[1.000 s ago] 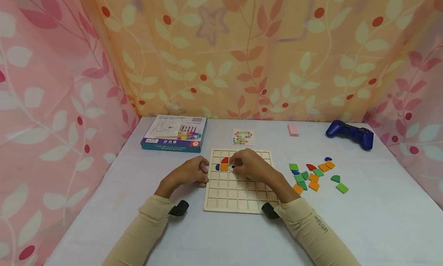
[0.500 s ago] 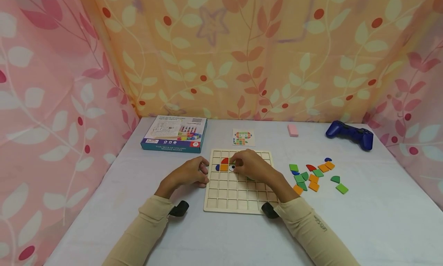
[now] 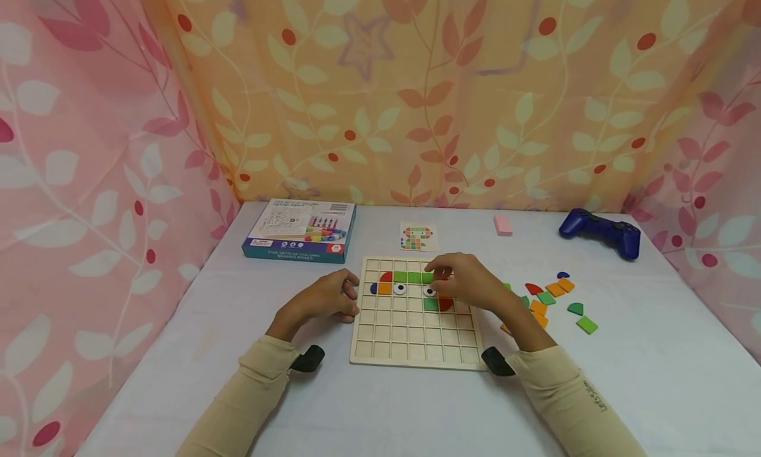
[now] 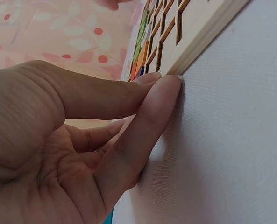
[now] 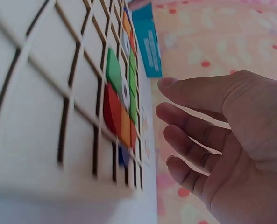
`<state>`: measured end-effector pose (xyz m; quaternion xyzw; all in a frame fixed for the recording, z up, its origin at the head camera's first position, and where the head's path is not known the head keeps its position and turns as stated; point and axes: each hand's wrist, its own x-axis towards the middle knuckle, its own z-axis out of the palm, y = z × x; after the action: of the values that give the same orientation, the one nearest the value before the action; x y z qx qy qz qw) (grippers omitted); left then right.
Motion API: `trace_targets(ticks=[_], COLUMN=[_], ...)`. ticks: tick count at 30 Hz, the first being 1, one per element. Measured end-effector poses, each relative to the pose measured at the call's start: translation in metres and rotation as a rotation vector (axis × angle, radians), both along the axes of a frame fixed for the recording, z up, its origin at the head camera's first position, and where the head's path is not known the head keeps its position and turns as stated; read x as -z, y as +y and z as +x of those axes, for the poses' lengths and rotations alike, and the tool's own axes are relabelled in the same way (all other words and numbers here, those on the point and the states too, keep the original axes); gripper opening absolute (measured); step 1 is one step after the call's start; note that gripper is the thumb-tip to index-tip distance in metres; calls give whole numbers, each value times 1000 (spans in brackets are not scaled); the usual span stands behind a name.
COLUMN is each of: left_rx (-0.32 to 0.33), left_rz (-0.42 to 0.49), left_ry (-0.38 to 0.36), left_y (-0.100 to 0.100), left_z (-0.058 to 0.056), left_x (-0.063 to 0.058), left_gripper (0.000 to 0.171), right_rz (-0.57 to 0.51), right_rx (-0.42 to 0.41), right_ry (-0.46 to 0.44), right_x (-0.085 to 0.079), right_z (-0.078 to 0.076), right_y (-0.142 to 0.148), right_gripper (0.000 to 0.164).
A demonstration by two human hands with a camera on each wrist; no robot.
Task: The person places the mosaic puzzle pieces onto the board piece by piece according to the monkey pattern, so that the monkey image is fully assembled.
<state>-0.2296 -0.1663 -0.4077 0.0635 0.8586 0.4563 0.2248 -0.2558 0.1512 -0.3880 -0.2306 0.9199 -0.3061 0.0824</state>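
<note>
The wooden grid board (image 3: 398, 338) lies flat on the table. Its upper rows hold a red quarter piece (image 3: 386, 276), green squares (image 3: 414, 277), an orange square (image 3: 385, 288), a blue piece (image 3: 374, 288) and two round white eye pieces (image 3: 399, 289). Further right sit a green piece (image 3: 431, 304) and a red one (image 3: 446, 305). Fingertips of my left hand (image 3: 327, 294) rest against the board's left edge, loosely bent. Over the board's right side hovers my right hand (image 3: 470, 282), nothing between its thumb and fingers, near the right eye piece (image 5: 124, 91).
Loose coloured tiles (image 3: 555, 288) are scattered right of the board. A pattern card (image 3: 419, 236) lies behind it, with a pink eraser-like block (image 3: 503, 225) further right. A blue game controller (image 3: 600, 232) is at back right, a boxed set (image 3: 297, 232) at back left.
My right hand has moved right, off the left eye piece, uncovering the row of green squares and the right-hand pieces. My left hand stays at the board's edge.
</note>
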Motion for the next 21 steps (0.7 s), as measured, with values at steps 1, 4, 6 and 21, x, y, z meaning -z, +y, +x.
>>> trace_targets(ticks=[1, 4, 6, 21], left_rx=[-1, -3, -3, -6], left_rz=[-1, -4, -7, -14], left_ry=[0, -1, 2, 7], left_y=[0, 0, 0, 2], left_z=[0, 1, 1, 1], left_x=[0, 0, 0, -2], left_gripper=[59, 58, 58, 58], right_rz=[8, 32, 47, 69], right_rx=[14, 47, 66, 164], right_ry=[1, 4, 4, -50], right_x=[-1, -4, -5, -11], right_z=[1, 2, 3, 4], right_y=[5, 20, 31, 110], right_gripper=[31, 32, 33, 40])
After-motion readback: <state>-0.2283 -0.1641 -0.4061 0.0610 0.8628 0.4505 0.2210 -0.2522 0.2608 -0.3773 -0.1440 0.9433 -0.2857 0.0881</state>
